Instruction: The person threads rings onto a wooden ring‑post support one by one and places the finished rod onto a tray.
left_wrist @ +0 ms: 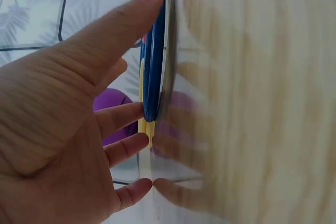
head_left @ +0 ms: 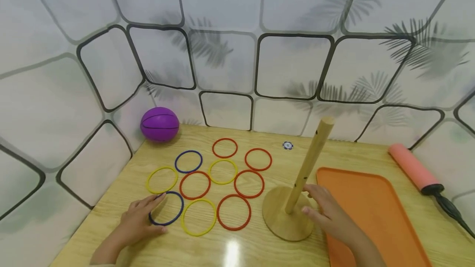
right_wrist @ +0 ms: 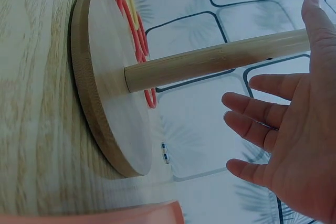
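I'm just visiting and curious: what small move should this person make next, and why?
Probably close the left hand gently on the nearest blue ring. Its thumb and fingers are spread at that ring's edge but don't seem to grip it. The right hand is open beside the wooden post, which has no rings on it.

Nearer blue ring flat on tbl; wdn stand upright, rnd base.

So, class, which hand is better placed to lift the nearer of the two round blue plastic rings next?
Probably the left hand: its fingers are right at that blue ring's edge. The right hand is beside the tall, round wooden post, well away from it.
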Demonstrator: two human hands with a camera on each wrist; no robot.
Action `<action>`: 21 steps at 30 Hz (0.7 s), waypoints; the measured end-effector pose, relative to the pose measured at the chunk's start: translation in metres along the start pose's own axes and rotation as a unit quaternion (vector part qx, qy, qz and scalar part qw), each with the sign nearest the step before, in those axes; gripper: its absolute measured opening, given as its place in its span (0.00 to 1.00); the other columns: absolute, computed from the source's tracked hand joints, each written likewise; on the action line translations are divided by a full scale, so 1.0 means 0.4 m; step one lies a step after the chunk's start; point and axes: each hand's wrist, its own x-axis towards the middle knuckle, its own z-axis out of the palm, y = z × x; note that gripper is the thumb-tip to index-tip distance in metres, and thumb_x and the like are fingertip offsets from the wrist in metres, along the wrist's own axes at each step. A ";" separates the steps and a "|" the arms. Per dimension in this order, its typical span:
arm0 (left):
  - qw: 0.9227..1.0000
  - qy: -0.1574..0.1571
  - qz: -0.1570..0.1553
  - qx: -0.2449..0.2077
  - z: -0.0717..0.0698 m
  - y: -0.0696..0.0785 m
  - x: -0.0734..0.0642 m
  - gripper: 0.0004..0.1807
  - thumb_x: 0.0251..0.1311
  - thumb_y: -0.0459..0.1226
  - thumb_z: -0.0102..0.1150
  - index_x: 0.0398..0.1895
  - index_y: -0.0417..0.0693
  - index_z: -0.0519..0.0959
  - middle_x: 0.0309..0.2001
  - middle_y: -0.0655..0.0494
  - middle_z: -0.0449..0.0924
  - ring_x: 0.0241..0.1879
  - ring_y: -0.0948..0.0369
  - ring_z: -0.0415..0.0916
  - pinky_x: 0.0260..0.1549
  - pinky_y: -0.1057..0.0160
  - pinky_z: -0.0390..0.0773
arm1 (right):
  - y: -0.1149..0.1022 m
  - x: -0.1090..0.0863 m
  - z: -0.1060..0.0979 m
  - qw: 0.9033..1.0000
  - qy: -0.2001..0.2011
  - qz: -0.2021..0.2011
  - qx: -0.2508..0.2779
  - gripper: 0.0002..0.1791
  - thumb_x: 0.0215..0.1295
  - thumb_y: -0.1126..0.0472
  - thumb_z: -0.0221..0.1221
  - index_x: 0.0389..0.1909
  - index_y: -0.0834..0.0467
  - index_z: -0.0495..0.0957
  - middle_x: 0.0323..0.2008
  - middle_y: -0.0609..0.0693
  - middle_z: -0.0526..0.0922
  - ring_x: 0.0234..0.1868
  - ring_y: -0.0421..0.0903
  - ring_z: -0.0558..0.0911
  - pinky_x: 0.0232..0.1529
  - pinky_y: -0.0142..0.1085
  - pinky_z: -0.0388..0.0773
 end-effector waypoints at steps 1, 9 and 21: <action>1.000 -0.003 -0.002 0.000 0.001 0.001 0.001 0.51 0.36 0.59 0.72 0.67 0.50 0.67 0.61 0.37 0.66 0.55 0.36 0.60 0.37 0.40 0.65 | 0.001 0.000 0.001 1.000 0.001 -0.002 0.001 0.25 0.62 0.65 0.59 0.61 0.54 0.69 0.54 0.43 0.72 0.50 0.37 0.66 0.41 0.42 0.71; 1.000 -0.015 -0.015 -0.006 0.004 0.012 0.008 0.49 0.39 0.55 0.73 0.67 0.49 0.67 0.62 0.36 0.64 0.57 0.37 0.58 0.40 0.37 0.64 | -0.003 -0.003 0.000 1.000 -0.004 0.014 0.010 0.24 0.64 0.64 0.58 0.61 0.56 0.67 0.55 0.46 0.72 0.51 0.39 0.66 0.41 0.45 0.71; 1.000 0.005 -0.005 0.000 0.005 0.017 0.005 0.48 0.37 0.54 0.74 0.64 0.44 0.70 0.59 0.39 0.69 0.57 0.38 0.64 0.39 0.34 0.67 | -0.020 0.003 0.006 0.999 0.000 0.038 0.031 0.23 0.65 0.61 0.58 0.60 0.55 0.69 0.53 0.49 0.72 0.50 0.44 0.70 0.43 0.49 0.73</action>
